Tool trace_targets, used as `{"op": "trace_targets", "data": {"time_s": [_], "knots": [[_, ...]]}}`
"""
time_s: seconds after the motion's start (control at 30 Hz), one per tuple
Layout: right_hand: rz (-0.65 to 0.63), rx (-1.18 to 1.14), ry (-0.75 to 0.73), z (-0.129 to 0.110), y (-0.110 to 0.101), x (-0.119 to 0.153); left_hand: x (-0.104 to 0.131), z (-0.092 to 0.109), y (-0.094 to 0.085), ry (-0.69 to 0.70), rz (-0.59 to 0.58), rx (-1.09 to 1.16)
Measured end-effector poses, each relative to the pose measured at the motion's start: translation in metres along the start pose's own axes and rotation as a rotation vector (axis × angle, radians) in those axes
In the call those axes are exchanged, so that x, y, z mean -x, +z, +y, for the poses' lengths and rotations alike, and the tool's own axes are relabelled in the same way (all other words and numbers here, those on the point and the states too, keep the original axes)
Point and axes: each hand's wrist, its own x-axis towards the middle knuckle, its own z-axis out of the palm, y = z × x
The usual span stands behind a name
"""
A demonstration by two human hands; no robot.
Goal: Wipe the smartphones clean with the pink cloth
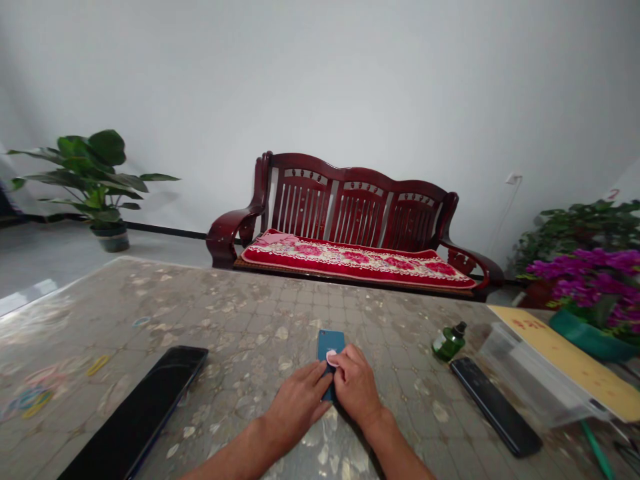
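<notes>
A blue phone lies back up on the patterned tablecloth, right in front of me. My left hand rests at its left and lower part, with the fingers together against it and holding it down. Between the thumb and fingers of my right hand is a small round white pad, pressed onto the phone's back. Both hands cover the phone's lower half, so that part is mostly hidden.
To the left lie a large black tablet and several coloured rubber bands. On the right are a green spray bottle, a black phone, a clear plastic box and a flower pot. A wooden bench stands behind the table.
</notes>
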Motion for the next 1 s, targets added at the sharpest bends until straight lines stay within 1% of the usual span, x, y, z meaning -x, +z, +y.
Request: {"op": "trace_targets", "data": {"time_s": [0.13,0.3,0.37,0.43,0.5,0.63,0.67,0.77,0.83,0.9,1.0], "knots": [[0.021,-0.057,-0.017,0.003,0.002,0.001,-0.001,-0.001,-0.005,-0.028,-0.047,0.025],[0.027,-0.074,-0.030,0.005,0.003,0.002,-0.004,0.000,-0.008,-0.055,-0.041,0.057],[0.025,-0.075,-0.036,0.006,0.003,0.002,-0.008,0.000,-0.013,-0.055,-0.054,0.065],[0.025,-0.076,-0.051,0.006,0.003,0.002,-0.013,-0.001,-0.021,-0.042,-0.094,0.060],[0.025,-0.062,-0.071,0.005,0.003,0.001,-0.021,-0.006,-0.030,-0.008,-0.154,0.025],[0.034,0.008,-0.051,0.004,0.002,-0.002,-0.042,-0.022,-0.046,0.189,-0.201,-0.072],[0.037,0.016,-0.041,0.004,0.002,-0.003,-0.048,-0.026,-0.049,0.204,-0.207,-0.106],[0.030,0.011,-0.037,0.004,0.002,-0.004,-0.062,-0.036,-0.055,0.115,-0.227,-0.204],[0.018,0.006,-0.042,0.005,0.001,-0.004,-0.069,-0.042,-0.057,0.102,-0.235,-0.213],[0.006,0.003,-0.043,0.005,0.000,-0.005,-0.074,-0.047,-0.058,0.116,-0.248,-0.215],[-0.009,-0.007,-0.045,0.005,-0.001,-0.005,-0.080,-0.052,-0.058,0.179,-0.308,-0.201]]}}
